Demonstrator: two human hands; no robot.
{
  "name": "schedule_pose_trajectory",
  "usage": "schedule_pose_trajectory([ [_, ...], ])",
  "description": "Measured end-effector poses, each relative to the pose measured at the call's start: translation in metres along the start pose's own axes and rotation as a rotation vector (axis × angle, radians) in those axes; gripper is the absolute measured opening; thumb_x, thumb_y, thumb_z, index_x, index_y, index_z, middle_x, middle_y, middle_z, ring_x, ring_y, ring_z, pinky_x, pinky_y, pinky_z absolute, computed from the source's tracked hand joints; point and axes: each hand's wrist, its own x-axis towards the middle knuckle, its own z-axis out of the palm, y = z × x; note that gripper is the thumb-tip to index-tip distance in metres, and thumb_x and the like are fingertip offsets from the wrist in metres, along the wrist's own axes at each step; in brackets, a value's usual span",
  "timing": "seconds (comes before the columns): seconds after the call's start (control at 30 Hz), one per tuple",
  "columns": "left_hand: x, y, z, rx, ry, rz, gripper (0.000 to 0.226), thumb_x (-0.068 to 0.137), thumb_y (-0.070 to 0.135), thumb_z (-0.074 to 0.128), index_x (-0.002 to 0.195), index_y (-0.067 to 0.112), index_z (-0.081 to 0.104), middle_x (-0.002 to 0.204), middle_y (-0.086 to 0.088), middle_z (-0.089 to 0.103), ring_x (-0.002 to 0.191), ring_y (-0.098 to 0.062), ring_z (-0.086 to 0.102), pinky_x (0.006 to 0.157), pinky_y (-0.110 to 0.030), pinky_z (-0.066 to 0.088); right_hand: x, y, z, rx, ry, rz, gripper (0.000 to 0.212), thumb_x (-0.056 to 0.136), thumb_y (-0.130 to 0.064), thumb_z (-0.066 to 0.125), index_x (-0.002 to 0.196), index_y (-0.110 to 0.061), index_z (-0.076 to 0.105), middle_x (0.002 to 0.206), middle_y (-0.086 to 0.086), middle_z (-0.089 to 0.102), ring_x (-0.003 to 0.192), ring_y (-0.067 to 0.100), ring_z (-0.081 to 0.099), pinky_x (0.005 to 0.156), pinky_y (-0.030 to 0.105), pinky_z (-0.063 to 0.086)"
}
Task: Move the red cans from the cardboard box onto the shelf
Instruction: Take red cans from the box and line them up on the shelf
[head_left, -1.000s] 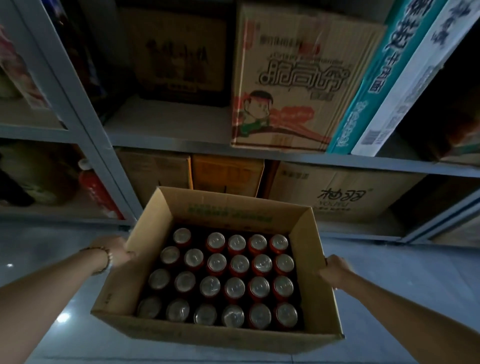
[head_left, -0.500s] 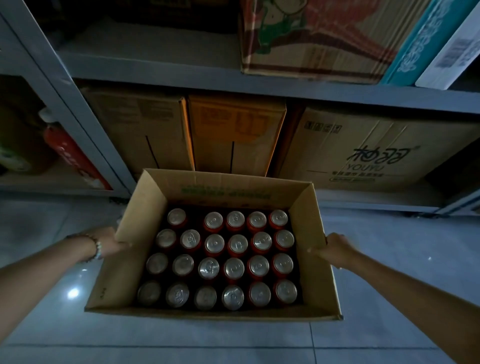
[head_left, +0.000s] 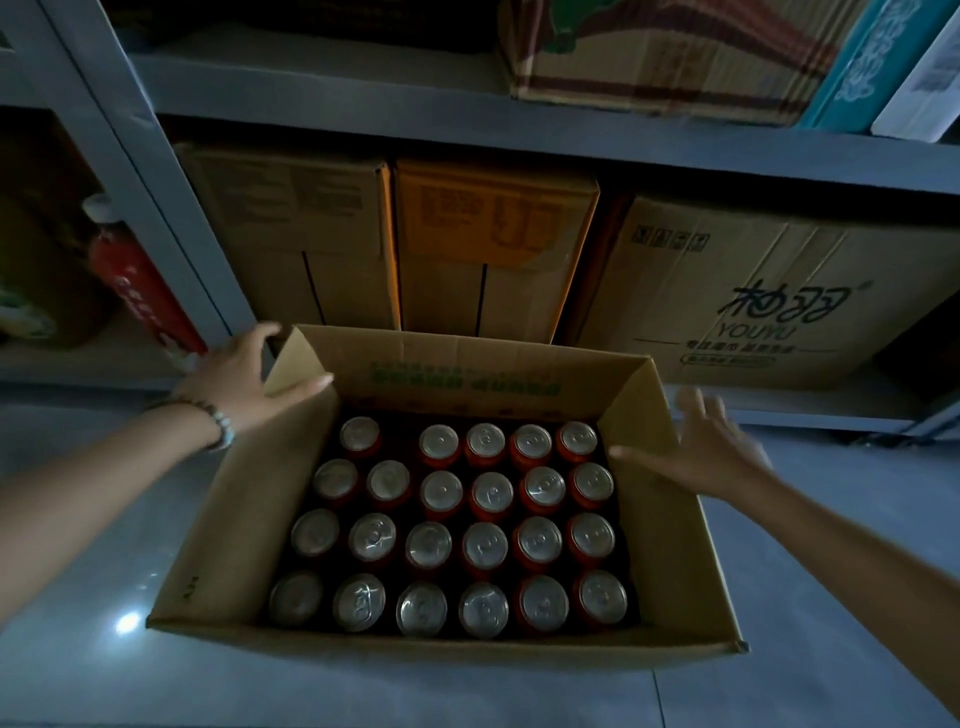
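Head view: left hand (head_left: 244, 379) flat on cardboard box (head_left: 223, 519) corner, right hand (head_left: 711, 452) splayed, both grips released.

1. The cardboard box (head_left: 218, 525) sits on the floor (head_left: 779, 691), just in front of the shelf unit (head_left: 363, 117).
2. The cans (head_left: 485, 543) stand upright inside the box in four rows, with one gap in the far row, second place from the left.
3. The left hand (head_left: 234, 379) lies on the box's far-left corner; the right hand (head_left: 711, 452) is over the right wall.
4. Behind the box, three cartons stand side by side on the lowest shelf: left carton (head_left: 291, 228), middle carton (head_left: 493, 234), right carton (head_left: 753, 291).
5. Left of the upright post (head_left: 130, 156), a bottle (head_left: 135, 280) leans in the neighbouring bay.
6. On the shelf above, another carton (head_left: 649, 52) stands to the right.
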Motion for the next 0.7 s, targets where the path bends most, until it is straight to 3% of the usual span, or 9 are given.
schedule_pose_trajectory([
  [0.03, 0.0, 0.005, 0.005, -0.049, 0.061, 0.045, 0.087, 0.072, 0.073, 0.051, 0.138, 0.02, 0.03, 0.142, -0.011, 0.039, 0.124, -0.032, 0.044, 0.094, -0.045, 0.043, 0.0, -0.011, -0.003, 0.0, 0.108, -0.046, 0.11, 0.06, -0.08, 0.06, 0.141, -0.016, 0.023, 0.141, 0.011, 0.033, 0.128, 0.031, 0.039, 0.098, 0.046, 0.044],
  [0.1, 0.004, 0.027, 0.015, -0.155, 0.113, 0.185, 0.091, 0.066, 0.083, 0.043, 0.135, 0.024, 0.034, 0.14, -0.006, 0.041, 0.125, -0.027, 0.042, 0.096, -0.046, 0.043, 0.004, -0.034, -0.002, 0.09, 0.239, -0.214, 0.094, 0.066, -0.071, 0.064, 0.139, -0.021, 0.03, 0.139, 0.008, 0.033, 0.127, 0.025, 0.035, 0.098, 0.043, 0.041],
  [0.17, 0.007, 0.043, 0.034, -0.213, -0.001, 0.263, 0.095, 0.06, 0.087, 0.042, 0.133, 0.026, 0.036, 0.137, -0.001, 0.044, 0.123, -0.02, 0.044, 0.097, -0.04, 0.04, 0.01, -0.054, 0.011, 0.272, 0.131, -0.347, 0.074, 0.074, -0.061, 0.064, 0.133, -0.025, 0.038, 0.137, 0.002, 0.038, 0.119, 0.017, 0.042, 0.093, 0.035, 0.046],
  [0.23, 0.012, 0.052, 0.066, -0.275, -0.189, 0.272, 0.096, 0.06, 0.081, 0.048, 0.137, 0.027, 0.028, 0.141, 0.001, 0.04, 0.117, -0.015, 0.047, 0.089, -0.031, 0.042, 0.019, -0.072, 0.035, 0.415, -0.118, -0.361, 0.066, 0.079, -0.055, 0.064, 0.133, -0.028, 0.04, 0.139, -0.001, 0.039, 0.119, 0.014, 0.044, 0.094, 0.036, 0.048],
  [0.3, 0.018, 0.057, 0.098, -0.364, -0.33, 0.223, 0.091, 0.07, 0.068, 0.054, 0.142, 0.027, 0.018, 0.147, -0.001, 0.032, 0.119, -0.019, 0.048, 0.09, -0.033, 0.044, 0.03, -0.084, 0.058, 0.507, -0.285, -0.32, 0.068, 0.08, -0.056, 0.063, 0.137, -0.028, 0.037, 0.144, -0.002, 0.036, 0.127, 0.017, 0.041, 0.097, 0.034, 0.043],
  [0.4, 0.036, 0.054, 0.132, -0.349, -0.412, 0.096, 0.095, 0.069, 0.068, 0.054, 0.144, 0.027, 0.013, 0.149, -0.003, 0.028, 0.129, -0.025, 0.04, 0.103, -0.041, 0.038, 0.053, -0.092, 0.086, 0.596, -0.347, -0.263, 0.069, 0.082, -0.053, 0.063, 0.139, -0.025, 0.038, 0.147, -0.001, 0.034, 0.132, 0.019, 0.036, 0.093, 0.027, 0.036],
  [0.57, 0.054, 0.046, 0.171, -0.162, -0.432, 0.145, 0.083, 0.077, 0.057, 0.061, 0.142, 0.019, 0.027, 0.146, -0.004, 0.037, 0.129, -0.022, 0.041, 0.104, -0.034, 0.037, 0.089, -0.095, 0.121, 0.569, -0.295, -0.304, 0.071, 0.08, -0.046, 0.069, 0.14, -0.022, 0.04, 0.145, 0.002, 0.039, 0.127, 0.02, 0.043, 0.098, 0.032, 0.042],
  [0.7, 0.055, 0.049, 0.185, -0.16, -0.455, 0.214, 0.077, 0.074, 0.049, 0.07, 0.136, 0.018, 0.038, 0.139, -0.003, 0.046, 0.125, -0.021, 0.046, 0.102, -0.033, 0.04, 0.105, -0.102, 0.136, 0.422, -0.309, -0.313, 0.079, 0.067, -0.062, 0.071, 0.135, -0.03, 0.045, 0.142, 0.002, 0.044, 0.126, 0.024, 0.045, 0.104, 0.043, 0.042],
])
